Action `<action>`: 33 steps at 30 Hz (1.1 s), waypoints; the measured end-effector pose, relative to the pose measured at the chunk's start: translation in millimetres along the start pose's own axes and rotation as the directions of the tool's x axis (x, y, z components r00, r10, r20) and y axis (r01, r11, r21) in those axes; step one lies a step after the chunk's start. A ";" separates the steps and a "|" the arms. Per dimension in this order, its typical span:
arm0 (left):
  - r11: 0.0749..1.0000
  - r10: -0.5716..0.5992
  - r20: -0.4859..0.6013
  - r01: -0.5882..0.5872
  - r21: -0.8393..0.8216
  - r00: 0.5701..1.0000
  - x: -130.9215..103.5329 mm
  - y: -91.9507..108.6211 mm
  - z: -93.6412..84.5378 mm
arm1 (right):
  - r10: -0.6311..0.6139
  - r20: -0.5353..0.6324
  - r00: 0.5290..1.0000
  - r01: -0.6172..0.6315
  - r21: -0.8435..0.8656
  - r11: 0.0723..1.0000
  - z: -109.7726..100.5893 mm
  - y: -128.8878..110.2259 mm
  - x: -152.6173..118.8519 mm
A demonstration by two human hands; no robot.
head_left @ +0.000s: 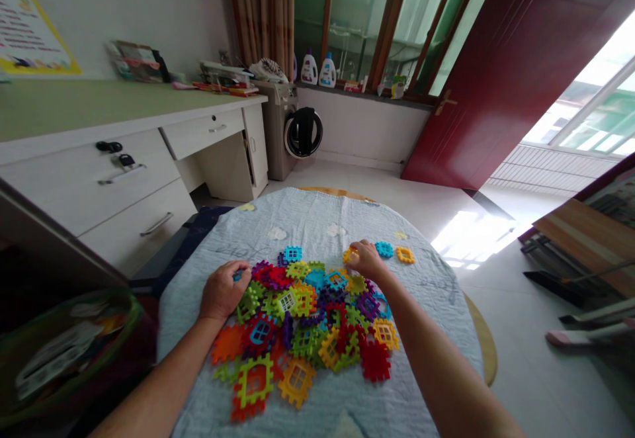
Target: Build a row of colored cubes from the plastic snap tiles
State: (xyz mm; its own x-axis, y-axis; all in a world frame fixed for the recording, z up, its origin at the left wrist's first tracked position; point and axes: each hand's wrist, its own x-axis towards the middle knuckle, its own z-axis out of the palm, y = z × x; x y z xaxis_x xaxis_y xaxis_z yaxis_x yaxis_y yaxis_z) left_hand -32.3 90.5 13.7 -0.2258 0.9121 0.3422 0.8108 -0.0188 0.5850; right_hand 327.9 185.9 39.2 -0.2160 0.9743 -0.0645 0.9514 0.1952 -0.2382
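A heap of coloured plastic interlocking tiles (303,302) with notched edges lies on the cloth-covered round table (317,226). At the heap's left edge, my left hand (223,290) is closed around a blue tile (237,275), mostly hidden by the fingers. My right hand (368,261), beyond the heap's back right edge, pinches a yellow tile (348,253) low over the cloth. To its right lie a blue tile (383,249) and an orange-yellow frame tile (405,255), apart from each other.
A white desk with drawers (124,180) stands at the left, above a bin (114,358) full of mixed things. Behind are a washing machine (278,127) with its door ajar and detergent bottles (327,71) on the sill. A red door (476,81) stands open at the right.
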 end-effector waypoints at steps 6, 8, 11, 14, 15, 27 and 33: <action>1.000 0.009 -0.007 -0.009 -0.003 1.000 0.2 -2.8 1.5 | 0.001 0.025 1.000 0.000 -0.006 1.000 -0.5 -3.9 -1.8; 1.000 0.012 -0.011 -0.012 -0.006 1.000 0.4 -3.1 1.8 | 0.005 0.025 1.000 -0.005 -0.006 1.000 -0.7 -4.5 -1.5; 1.000 0.004 -0.011 -0.004 -0.008 1.000 0.4 -1.9 1.3 | 0.017 0.016 1.000 -0.017 -0.005 1.000 0.4 -5.5 0.9; 1.000 -0.002 -0.001 0.002 -0.007 1.000 0.5 0.1 0.0 | 0.031 0.008 0.999 -0.031 0.000 1.000 3.9 -8.1 3.1; 1.000 0.000 -0.001 0.000 -0.005 1.000 0.6 0.5 -0.4 | 0.032 0.004 0.999 -0.032 0.006 0.999 5.0 -9.0 3.0; 1.000 0.013 -0.001 -0.013 0.012 1.000 2.3 -6.3 1.1 | 0.204 -0.154 0.967 -0.206 0.001 0.979 -53.5 110.0 -13.9; 1.000 -0.004 0.010 0.004 0.017 1.000 2.3 -7.7 1.5 | 0.210 -0.036 0.977 -0.211 -0.048 0.976 -51.4 156.7 -10.4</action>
State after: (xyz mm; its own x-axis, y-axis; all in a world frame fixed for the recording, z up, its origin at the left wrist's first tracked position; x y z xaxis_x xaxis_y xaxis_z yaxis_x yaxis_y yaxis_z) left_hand -38.3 93.3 8.9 -0.2238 0.9164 0.3319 0.8191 -0.0078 0.5737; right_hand 490.6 212.2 52.4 -0.0035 0.9970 -0.0778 0.9850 -0.0100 -0.1723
